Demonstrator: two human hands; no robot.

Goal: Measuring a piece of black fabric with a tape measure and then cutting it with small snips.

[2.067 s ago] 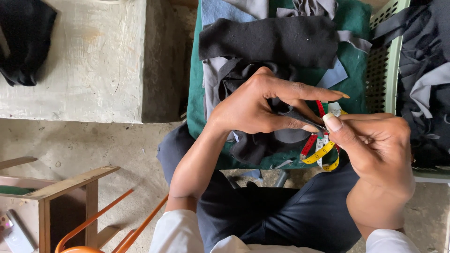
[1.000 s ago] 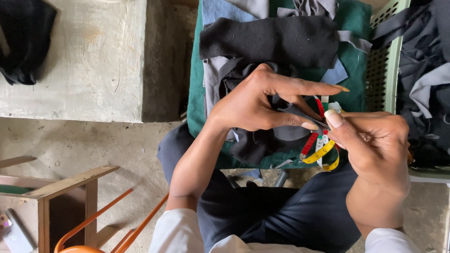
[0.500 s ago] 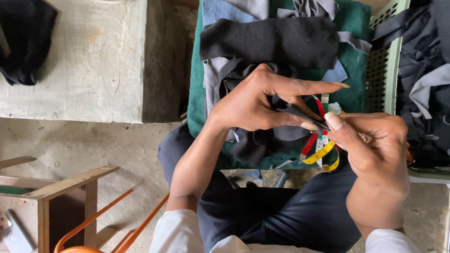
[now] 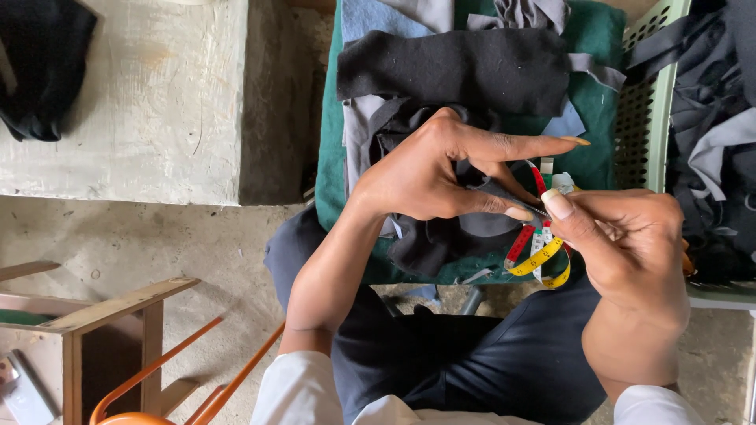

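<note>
The left hand (image 4: 425, 177) pinches a small piece of dark grey fabric (image 4: 504, 193) between thumb and middle finger, the index finger stretched out straight above it toward the right; the cloth sits right at those closed fingertips and hangs back under the palm. The right hand (image 4: 630, 252) meets it from the other side, thumb and forefinger pressed together on a thin metal needle (image 4: 542, 211) whose tip lies against the edge of the fabric, so that the two grips nearly touch. Just below the meeting point a coiled measuring tape (image 4: 539, 256), yellow with red and white stretches, rests on a green cloth (image 4: 598, 39) that covers the work surface in front of the person's knees. On that cloth lie a larger black fabric piece (image 4: 457, 71) and several grey and blue scraps (image 4: 370, 20). To the right stands a pale green plastic basket (image 4: 650, 118) filled with dark strips. A concrete block (image 4: 157, 102) sits to the left, and a wooden stool (image 4: 110, 330) is at the lower left.
</note>
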